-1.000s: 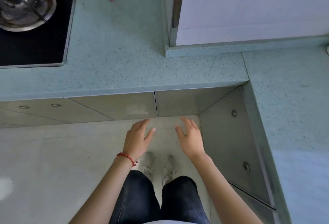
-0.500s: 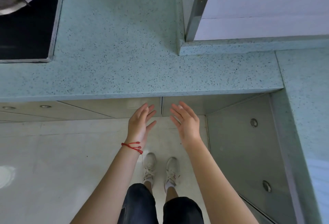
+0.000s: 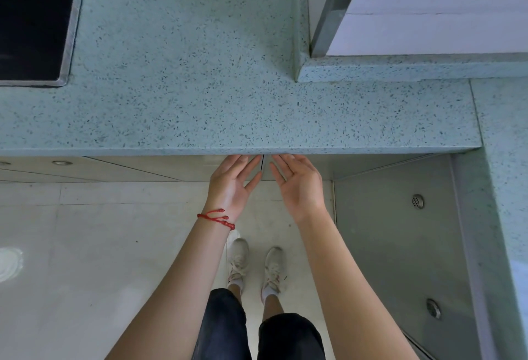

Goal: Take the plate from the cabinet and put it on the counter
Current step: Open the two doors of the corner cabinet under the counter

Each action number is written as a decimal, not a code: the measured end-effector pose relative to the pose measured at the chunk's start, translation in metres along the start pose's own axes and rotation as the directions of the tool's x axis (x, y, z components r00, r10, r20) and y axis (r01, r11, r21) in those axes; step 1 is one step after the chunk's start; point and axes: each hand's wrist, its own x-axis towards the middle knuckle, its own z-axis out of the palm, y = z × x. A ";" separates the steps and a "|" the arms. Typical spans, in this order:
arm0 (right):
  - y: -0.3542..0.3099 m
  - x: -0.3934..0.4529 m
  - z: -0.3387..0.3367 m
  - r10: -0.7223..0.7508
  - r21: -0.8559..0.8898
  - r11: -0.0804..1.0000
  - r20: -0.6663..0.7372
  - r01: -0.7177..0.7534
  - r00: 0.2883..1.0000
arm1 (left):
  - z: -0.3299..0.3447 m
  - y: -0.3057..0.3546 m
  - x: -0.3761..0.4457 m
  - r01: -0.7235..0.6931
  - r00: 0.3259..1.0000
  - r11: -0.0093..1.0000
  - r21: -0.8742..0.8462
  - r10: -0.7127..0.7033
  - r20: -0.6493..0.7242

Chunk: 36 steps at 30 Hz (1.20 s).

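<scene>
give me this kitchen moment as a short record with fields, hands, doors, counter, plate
left hand: open, empty, fingers at the top edge of the left door
right hand: open, empty, fingers at the top edge of the right door
doors: two cabinet doors under the counter, shut, seam between the hands
counter: speckled blue-green, bare in front of the person
stove: black, set into the counter at far left
plate: not in view
bracelet: red cord on the left wrist
stage: reaching to open the cabinet; nothing taken out yet
</scene>
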 end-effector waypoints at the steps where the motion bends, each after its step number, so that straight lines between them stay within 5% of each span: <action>1: 0.000 0.000 0.001 0.003 0.007 1.000 0.007 -0.004 1.000 | 0.000 -0.001 0.000 0.002 1.000 1.000 -0.012 -0.002 0.009; 11: 0.010 -0.020 -0.007 -0.001 0.010 1.000 -0.003 0.001 1.000 | -0.005 -0.012 -0.019 -0.014 0.998 0.999 -0.041 0.012 -0.056; 15: 0.016 -0.034 -0.013 -0.017 -0.003 1.000 -0.110 0.016 0.994 | -0.013 -0.023 -0.036 -0.020 0.990 1.000 -0.025 0.016 -0.140; 24: 0.034 -0.076 -0.054 -0.133 -0.346 0.938 -0.337 0.008 0.932 | -0.031 -0.044 -0.068 -0.078 0.936 0.972 0.223 0.148 -0.320; 36: 0.027 -0.107 -0.086 -0.163 -0.521 0.853 -0.327 -0.033 0.931 | -0.068 -0.056 -0.107 -0.058 0.889 0.914 0.401 0.230 -0.396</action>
